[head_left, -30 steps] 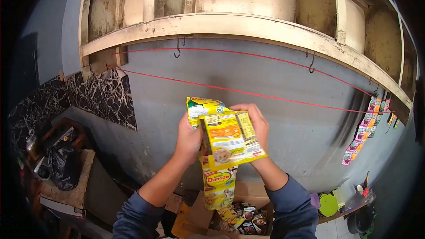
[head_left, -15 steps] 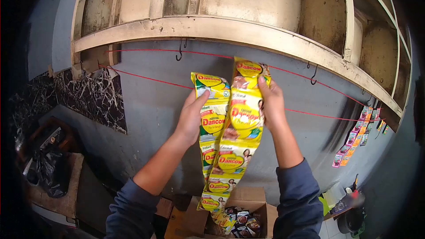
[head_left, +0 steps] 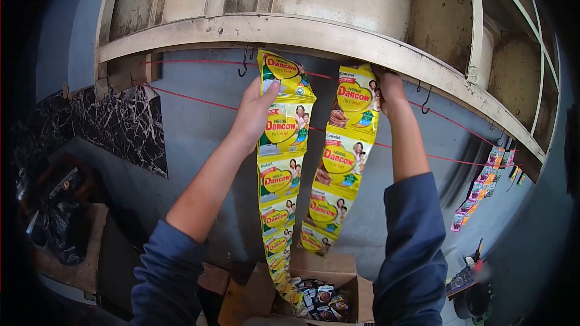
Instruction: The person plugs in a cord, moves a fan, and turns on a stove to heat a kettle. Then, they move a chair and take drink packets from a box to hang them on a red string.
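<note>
My left hand [head_left: 255, 118] is closed on the upper end of a long strip of yellow Dancow milk sachets [head_left: 279, 175]. The strip hangs down with its tail in a cardboard box [head_left: 345, 264]. At the shelf's lower edge, my right hand [head_left: 391, 92] is closed at the top of a shorter Dancow sachet strip [head_left: 339, 160], labelled Cokelat, which hangs free above the box. Its fingertips are partly in shadow under the beam. Two red strings [head_left: 450, 114] run along the wall behind both strips.
A wooden shelf [head_left: 290, 30] spans the top, with metal hooks [head_left: 427, 101] under it. Colourful sachet strips [head_left: 480, 187] hang at the right. Dark packets [head_left: 326, 299] lie in the box. A black plastic bag [head_left: 63, 229] sits at left; a cluttered small table stands lower right.
Both hands have risen and moved apart, so the two strips now hang separately. The right-hand strip is now up at the shelf edge, and more of the left-hand strip shows.
</note>
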Motion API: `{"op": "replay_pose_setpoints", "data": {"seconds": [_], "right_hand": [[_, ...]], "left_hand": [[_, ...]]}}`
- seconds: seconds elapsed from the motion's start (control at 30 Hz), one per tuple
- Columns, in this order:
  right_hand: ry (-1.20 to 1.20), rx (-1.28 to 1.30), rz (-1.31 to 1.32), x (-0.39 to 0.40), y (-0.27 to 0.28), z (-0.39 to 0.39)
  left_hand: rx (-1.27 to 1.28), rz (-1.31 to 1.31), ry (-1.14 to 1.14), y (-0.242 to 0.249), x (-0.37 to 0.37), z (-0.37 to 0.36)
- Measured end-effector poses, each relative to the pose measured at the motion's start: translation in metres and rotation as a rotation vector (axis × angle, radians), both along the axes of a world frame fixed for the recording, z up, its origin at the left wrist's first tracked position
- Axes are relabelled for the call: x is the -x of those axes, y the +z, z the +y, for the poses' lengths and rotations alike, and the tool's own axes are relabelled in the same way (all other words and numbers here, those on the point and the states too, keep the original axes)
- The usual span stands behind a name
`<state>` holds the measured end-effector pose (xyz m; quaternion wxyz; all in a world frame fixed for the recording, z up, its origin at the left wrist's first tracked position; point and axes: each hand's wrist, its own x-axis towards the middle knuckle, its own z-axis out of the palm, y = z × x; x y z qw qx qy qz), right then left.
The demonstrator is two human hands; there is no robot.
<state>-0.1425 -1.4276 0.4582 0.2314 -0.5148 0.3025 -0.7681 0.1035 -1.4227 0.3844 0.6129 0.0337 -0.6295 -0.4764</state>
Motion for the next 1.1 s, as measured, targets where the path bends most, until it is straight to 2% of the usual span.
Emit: {"op": "replay_pose_setpoints", "data": {"seconds": [0.03, 0.07, 0.13, 0.2, 0.23, 0.27, 0.33, 0.37, 0.43, 0.57, 0.63, 0.67, 0.73, 0.77, 0.8, 0.87, 0.9, 0.93, 1.0, 1.1], "right_hand": [[-0.060, -0.098, 0.202, 0.021, 0.005, -0.015], [-0.280, -0.170, 0.447, 0.023, 0.012, -0.010], [-0.428, -0.255, 0.492, 0.025, 0.021, -0.005], [-1.066, 0.181, 1.042, 0.043, 0.020, -0.029], [-1.169, 0.037, 1.124, 0.046, 0.021, -0.038], [-1.265, 0.119, 1.103, 0.048, 0.019, -0.049], [-1.377, 0.034, 1.034, 0.030, 0.013, -0.050], [-1.377, 0.034, 1.031, 0.018, 0.013, -0.043], [-1.292, -0.232, 0.856, 0.001, 0.020, -0.024], [-1.270, -0.389, 0.924, 0.023, 0.022, -0.017], [-0.576, -1.123, 1.229, 0.050, 0.026, -0.024], [-0.578, -1.127, 1.230, 0.057, 0.022, -0.029], [-0.681, -1.196, 1.075, 0.064, 0.012, -0.034], [-1.054, -0.953, 1.128, 0.048, 0.008, -0.020], [-1.058, -0.955, 1.132, 0.035, 0.004, -0.011], [-1.332, -0.330, 0.907, 0.014, -0.004, 0.007], [-1.212, -0.212, 0.830, 0.001, -0.009, 0.027], [-1.220, -0.215, 0.833, -0.006, -0.018, 0.036], [-1.259, 0.192, 0.725, -0.016, -0.040, 0.048], [-1.289, 0.244, 0.656, -0.026, -0.080, 0.052]], "left_hand": [[-0.026, -0.010, 0.010, 0.004, 0.002, -0.010], [-0.019, -0.007, 0.011, 0.011, 0.004, -0.015], [-0.109, 0.017, -0.001, 0.026, 0.008, -0.024], [-0.135, 0.025, -0.025, 0.039, 0.010, -0.027], [-0.170, 0.036, -0.047, 0.044, 0.011, -0.027], [-0.207, 0.047, -0.067, 0.049, 0.011, -0.028], [-0.211, 0.039, -0.051, 0.049, 0.013, -0.038], [-0.240, 0.032, -0.043, 0.048, 0.013, -0.045], [-0.268, 0.028, -0.036, 0.048, 0.012, -0.047], [-0.265, 0.021, -0.056, 0.044, 0.008, -0.041], [-0.270, 0.019, -0.061, 0.042, 0.008, -0.040], [-0.278, 0.027, -0.057, 0.041, 0.009, -0.040], [-0.289, 0.041, -0.057, 0.041, 0.010, -0.043], [-0.271, 0.049, -0.043, 0.040, 0.011, -0.045], [-0.253, 0.055, -0.029, 0.039, 0.012, -0.047], [-0.253, 0.058, -0.027, 0.038, 0.012, -0.050], [-0.250, 0.057, -0.023, 0.037, 0.013, -0.051], [-0.251, 0.059, -0.032, 0.035, 0.014, -0.053], [-0.251, 0.069, -0.004, 0.031, 0.015, -0.059], [-0.284, 0.075, -0.024, 0.027, 0.017, -0.067]]}}
